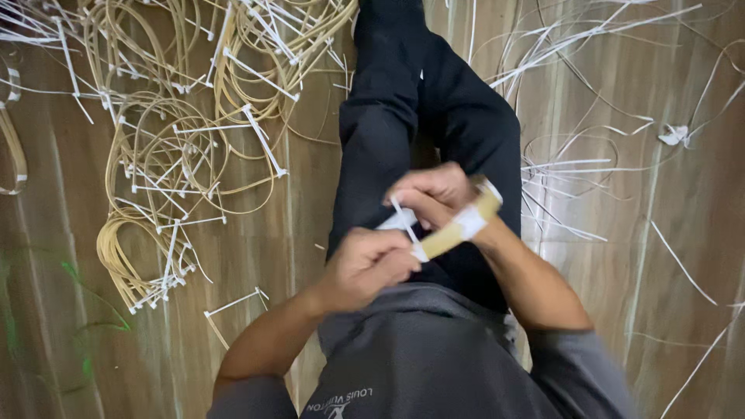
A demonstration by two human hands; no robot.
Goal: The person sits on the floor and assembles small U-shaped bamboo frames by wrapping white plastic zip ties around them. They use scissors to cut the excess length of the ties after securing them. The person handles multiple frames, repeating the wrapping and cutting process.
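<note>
- my left hand [365, 264] pinches the white tie [403, 221], right hand [434, 194] grips the tan strip bundle [458, 229], over my lap
- yank crooked and the tie probably slips off, bundle springs loose
- finished coils [171, 155] piled on the floor

No packages, labels, signs — or screens.

Brown wood-plank floor [310, 194]. Left side: heap of coiled tan cane bundles [167, 147] cinched with white plastic zip ties [264, 140], tie tails sticking out. One tan coil [12, 151] cut off at left edge. Right side: loose white plastic strips [574, 46] scattered, small crumpled white scrap [673, 135]. Black trouser legs [419, 116] stretched up the middle.
</note>
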